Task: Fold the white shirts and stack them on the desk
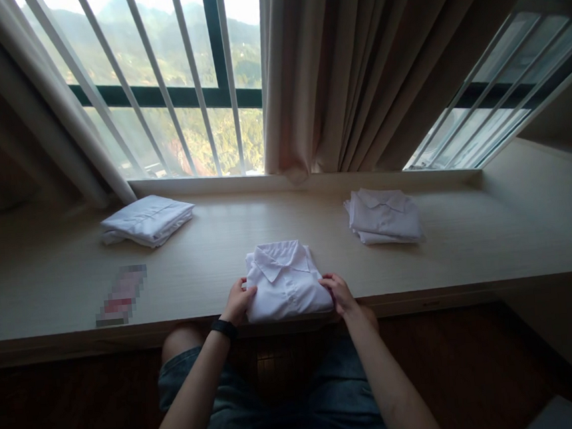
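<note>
A folded white shirt is held at the front edge of the desk, collar away from the body; its left side is pinched by the left hand and its right side by the right hand, with thumbs laid on top and fingers curled at the edges; whether its full weight is borne by the desk cannot be told.

The lower fold is seen at, or slightly past, the desk's edge, so a slip toward the knees could be caused by a loosened pinch; if only the upper layers are gripped, the lower ones could be left to sag and unfold; if the sides are pressed inward unevenly, the front could be creased and the collar skewed; the folded pile by the window and the shirt stack beyond the right hand, both uneven-edged, could be disarranged if knocked by a sleeve or wrist.
</note>
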`<state>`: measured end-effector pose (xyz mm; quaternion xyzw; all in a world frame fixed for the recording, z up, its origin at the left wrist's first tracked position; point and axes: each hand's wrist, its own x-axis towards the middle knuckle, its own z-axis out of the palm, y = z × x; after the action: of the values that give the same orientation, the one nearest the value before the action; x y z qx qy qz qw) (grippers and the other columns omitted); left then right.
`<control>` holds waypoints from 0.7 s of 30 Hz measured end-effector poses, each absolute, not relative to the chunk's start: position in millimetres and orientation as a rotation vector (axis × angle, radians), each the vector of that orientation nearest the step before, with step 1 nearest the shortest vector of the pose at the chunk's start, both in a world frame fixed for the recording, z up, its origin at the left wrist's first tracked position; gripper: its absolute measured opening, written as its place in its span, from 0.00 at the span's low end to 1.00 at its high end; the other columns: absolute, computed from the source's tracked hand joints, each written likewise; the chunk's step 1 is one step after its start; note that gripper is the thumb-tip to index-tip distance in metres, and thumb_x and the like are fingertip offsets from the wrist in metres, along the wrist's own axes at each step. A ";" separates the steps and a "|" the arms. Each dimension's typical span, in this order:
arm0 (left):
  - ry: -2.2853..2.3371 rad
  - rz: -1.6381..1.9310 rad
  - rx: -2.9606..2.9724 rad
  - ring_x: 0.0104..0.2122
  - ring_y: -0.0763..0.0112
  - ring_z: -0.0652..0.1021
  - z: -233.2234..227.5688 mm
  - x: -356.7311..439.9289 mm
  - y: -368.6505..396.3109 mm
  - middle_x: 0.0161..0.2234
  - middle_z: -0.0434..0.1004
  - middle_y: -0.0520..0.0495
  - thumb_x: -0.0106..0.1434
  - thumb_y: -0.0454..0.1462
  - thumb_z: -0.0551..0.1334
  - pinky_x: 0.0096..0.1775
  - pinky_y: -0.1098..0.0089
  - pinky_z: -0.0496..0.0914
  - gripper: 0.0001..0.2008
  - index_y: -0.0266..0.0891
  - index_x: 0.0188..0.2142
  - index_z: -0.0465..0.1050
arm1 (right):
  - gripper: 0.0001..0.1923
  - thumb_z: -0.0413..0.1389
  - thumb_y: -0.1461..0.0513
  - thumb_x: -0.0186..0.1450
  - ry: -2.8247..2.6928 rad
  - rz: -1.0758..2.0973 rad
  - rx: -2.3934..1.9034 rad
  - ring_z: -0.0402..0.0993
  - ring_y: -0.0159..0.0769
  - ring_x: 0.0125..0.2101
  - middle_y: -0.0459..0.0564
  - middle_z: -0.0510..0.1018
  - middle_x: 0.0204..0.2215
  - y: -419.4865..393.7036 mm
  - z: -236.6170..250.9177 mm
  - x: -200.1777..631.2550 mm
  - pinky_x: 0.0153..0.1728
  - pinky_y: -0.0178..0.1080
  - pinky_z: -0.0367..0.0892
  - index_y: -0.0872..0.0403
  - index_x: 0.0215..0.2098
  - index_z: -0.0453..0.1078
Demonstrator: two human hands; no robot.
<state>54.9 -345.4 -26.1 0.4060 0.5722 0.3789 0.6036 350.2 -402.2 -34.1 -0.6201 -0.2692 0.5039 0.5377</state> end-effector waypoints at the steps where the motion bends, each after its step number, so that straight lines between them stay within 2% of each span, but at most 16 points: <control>1: 1.332 0.877 0.948 0.28 0.67 0.77 -25.9 54.0 -345.3 0.30 0.78 0.47 0.49 0.37 0.72 0.30 0.72 0.68 0.24 0.36 0.46 0.70 | 0.27 0.70 0.56 0.41 -0.641 1.226 -1.440 0.74 0.37 0.30 0.46 0.79 0.29 -402.2 -32.4 351.2 0.30 0.35 0.66 0.53 0.38 0.71; 5: 1.320 0.876 0.945 0.29 0.67 0.78 -24.3 53.3 -346.4 0.33 0.80 0.46 0.46 0.37 0.74 0.31 0.71 0.69 0.29 0.38 0.47 0.69 | 0.33 0.72 0.63 0.37 -0.615 1.354 -1.244 0.76 0.37 0.37 0.47 0.81 0.37 -402.4 -25.9 355.0 0.39 0.36 0.69 0.52 0.42 0.70; 7: 1.308 0.882 0.925 0.31 0.65 0.79 -23.2 54.7 -346.4 0.35 0.80 0.44 0.45 0.39 0.75 0.33 0.70 0.71 0.31 0.37 0.48 0.68 | 0.35 0.72 0.63 0.38 -0.604 1.433 -1.178 0.77 0.37 0.39 0.48 0.81 0.40 -399.2 -23.0 356.6 0.40 0.37 0.70 0.51 0.45 0.70; 9: 1.311 0.899 0.903 0.32 0.65 0.79 -21.7 56.9 -343.8 0.36 0.80 0.43 0.46 0.44 0.75 0.33 0.70 0.71 0.31 0.37 0.47 0.69 | 0.34 0.72 0.60 0.41 -0.609 1.427 -1.206 0.77 0.37 0.37 0.48 0.81 0.38 -391.3 -20.9 356.6 0.38 0.37 0.70 0.52 0.46 0.71; 12: 1.310 0.918 0.884 0.33 0.65 0.79 -18.6 61.7 -334.0 0.36 0.80 0.43 0.49 0.50 0.72 0.32 0.70 0.70 0.25 0.36 0.40 0.73 | 0.28 0.73 0.57 0.40 -0.618 1.312 -1.333 0.76 0.36 0.32 0.48 0.80 0.31 -373.2 -19.8 352.2 0.34 0.35 0.70 0.55 0.38 0.73; 16: 1.294 0.871 0.853 0.29 0.64 0.77 -15.3 68.2 -320.6 0.29 0.79 0.42 0.52 0.48 0.70 0.30 0.69 0.69 0.18 0.35 0.32 0.74 | 0.30 0.73 0.61 0.35 -0.642 1.372 -1.354 0.75 0.36 0.28 0.48 0.80 0.27 -356.3 -21.7 343.0 0.30 0.36 0.69 0.57 0.37 0.74; 18: 1.300 0.850 0.841 0.27 0.65 0.76 -15.4 69.6 -317.4 0.28 0.78 0.43 0.53 0.46 0.68 0.29 0.68 0.70 0.16 0.35 0.30 0.73 | 0.30 0.72 0.62 0.36 -0.631 1.392 -1.350 0.75 0.35 0.26 0.47 0.80 0.27 -355.8 -23.7 340.3 0.29 0.35 0.69 0.56 0.38 0.74; 21: 1.322 0.838 0.852 0.25 0.66 0.75 -15.1 67.1 -315.5 0.25 0.76 0.44 0.55 0.45 0.66 0.29 0.68 0.70 0.14 0.36 0.30 0.72 | 0.30 0.71 0.60 0.40 -0.649 1.435 -1.308 0.76 0.36 0.29 0.48 0.81 0.29 -360.7 -26.8 340.6 0.33 0.38 0.71 0.55 0.42 0.73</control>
<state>67.1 -315.5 -15.1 0.3718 0.5770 0.3658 0.6285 340.6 -360.7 -26.8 -0.5456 -0.2706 0.5987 0.5203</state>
